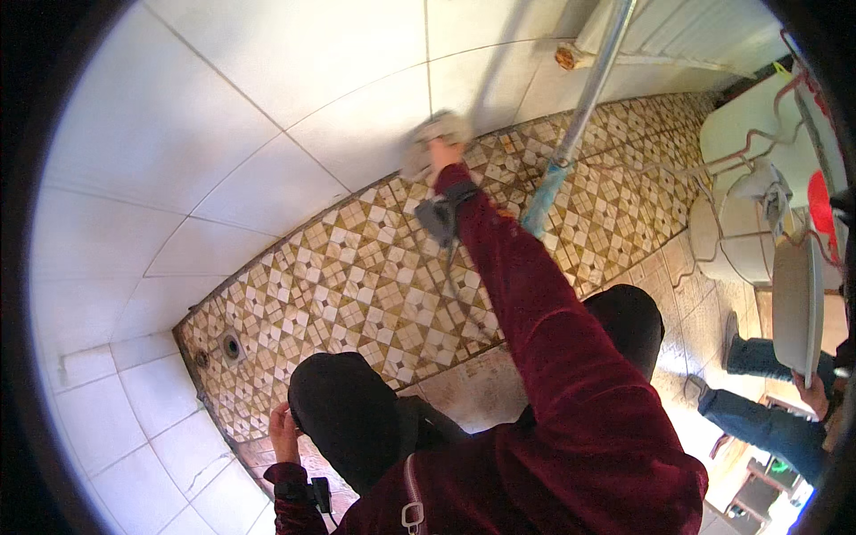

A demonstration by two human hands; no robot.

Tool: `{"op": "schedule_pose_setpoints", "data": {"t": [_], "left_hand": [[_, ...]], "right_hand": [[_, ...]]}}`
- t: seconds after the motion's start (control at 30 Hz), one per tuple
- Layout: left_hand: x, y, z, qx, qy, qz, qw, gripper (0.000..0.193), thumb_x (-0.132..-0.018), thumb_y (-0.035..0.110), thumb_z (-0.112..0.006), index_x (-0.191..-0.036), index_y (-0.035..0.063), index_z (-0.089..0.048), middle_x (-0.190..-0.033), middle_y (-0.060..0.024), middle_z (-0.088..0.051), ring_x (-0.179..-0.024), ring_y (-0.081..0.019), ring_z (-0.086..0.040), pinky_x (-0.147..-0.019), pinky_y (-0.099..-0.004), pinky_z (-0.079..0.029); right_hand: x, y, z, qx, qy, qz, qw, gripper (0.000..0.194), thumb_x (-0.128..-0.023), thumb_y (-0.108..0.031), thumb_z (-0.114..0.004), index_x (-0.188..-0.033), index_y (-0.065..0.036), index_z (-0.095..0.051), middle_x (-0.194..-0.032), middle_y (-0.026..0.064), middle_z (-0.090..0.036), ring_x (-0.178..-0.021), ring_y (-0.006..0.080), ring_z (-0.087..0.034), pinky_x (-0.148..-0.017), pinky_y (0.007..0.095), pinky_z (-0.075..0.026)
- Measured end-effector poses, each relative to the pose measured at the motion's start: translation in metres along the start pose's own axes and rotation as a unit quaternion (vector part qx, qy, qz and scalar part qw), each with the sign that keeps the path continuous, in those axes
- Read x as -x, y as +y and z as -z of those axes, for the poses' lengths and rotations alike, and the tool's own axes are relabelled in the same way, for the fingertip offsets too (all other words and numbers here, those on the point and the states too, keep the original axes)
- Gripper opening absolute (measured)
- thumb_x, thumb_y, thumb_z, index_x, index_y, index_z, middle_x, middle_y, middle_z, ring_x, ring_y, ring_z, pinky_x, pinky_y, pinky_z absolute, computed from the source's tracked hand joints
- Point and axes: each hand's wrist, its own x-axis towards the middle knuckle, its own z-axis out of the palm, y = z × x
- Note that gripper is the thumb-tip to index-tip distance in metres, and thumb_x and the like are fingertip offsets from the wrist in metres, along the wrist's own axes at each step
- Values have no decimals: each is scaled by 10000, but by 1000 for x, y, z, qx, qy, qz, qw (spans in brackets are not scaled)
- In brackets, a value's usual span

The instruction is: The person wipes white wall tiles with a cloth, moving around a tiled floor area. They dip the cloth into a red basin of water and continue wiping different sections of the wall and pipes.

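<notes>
My right hand point(444, 154) reaches forward with a greyish cloth point(449, 127) bunched in it. It meets the foot of the white tiled wall point(348, 87), just above the patterned mosaic-tile floor point(374, 267). Motion blurs the hand and the cloth, so their exact contact is unclear. Close to my left knee point(334, 394), my left hand point(285, 433) rests against the dark trouser leg, its fingers partly hidden; I see nothing in it. A dark device point(438, 221) is strapped at my right wrist, its cable hanging down.
Right of my right arm, a metal pole point(588, 93) with a blue-wrapped lower end meets the floor. A round floor drain point(231, 346) lies at left. Loose cables point(735, 157) hang beside a pale container point(729, 234). At far right another person's hand point(812, 394) holds a pale basin point(797, 301).
</notes>
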Motion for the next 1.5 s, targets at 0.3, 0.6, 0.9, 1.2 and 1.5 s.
{"op": "schedule_pose_setpoints", "data": {"t": [0.3, 0.6, 0.9, 1.2, 1.5], "left_hand": [[19, 26, 17, -45, 72, 75, 994, 390, -892, 269, -558, -1190, 27, -488, -947, -65, -570, -767, -141, -590, -614, -256, -513], [-38, 169, 16, -117, 112, -297, 941, 518, -884, 134, -539, -1355, 51, -341, -1348, -98, -395, -1116, -203, -475, -903, -323, -432], [-63, 243, -48, -66, 51, -409, 909, 530, -830, 114, -616, -1314, 90, -402, -1278, -78, -413, -1066, -197, -508, -819, -315, -471], [-65, 180, -54, -2, -10, -276, 961, 528, -867, 223, -599, -1330, 90, -382, -1190, -128, -456, -972, -177, -536, -796, -304, -475], [-110, 206, -10, -34, 71, -288, 954, 515, -893, 184, -540, -1358, 60, -357, -1283, -146, -454, -1070, -199, -498, -888, -314, -441]], "right_hand": [[-86, -65, 88, 486, 48, 99, 867, 537, -708, -305, -713, -1147, -78, -505, -1180, 176, -509, -1077, 274, -538, -838, 379, -482], [10, -132, 12, 39, 90, 12, 995, 1010, -748, -156, -708, -1456, -177, 13, -1430, 156, -272, -1194, 304, -415, -939, 418, -407], [184, -104, -114, -36, -27, 178, 983, 737, -747, -149, -650, -1350, -54, -236, -1379, 167, -220, -1183, 330, -396, -990, 421, -382], [229, -145, -125, -180, -329, 213, 902, 395, -787, 3, -567, -1169, -36, -474, -1086, 89, -560, -953, 192, -564, -790, 303, -491], [130, -93, -40, -15, -151, 162, 975, 427, -763, 48, -496, -1169, -84, -511, -1075, 93, -563, -961, 212, -535, -834, 320, -436]]}}
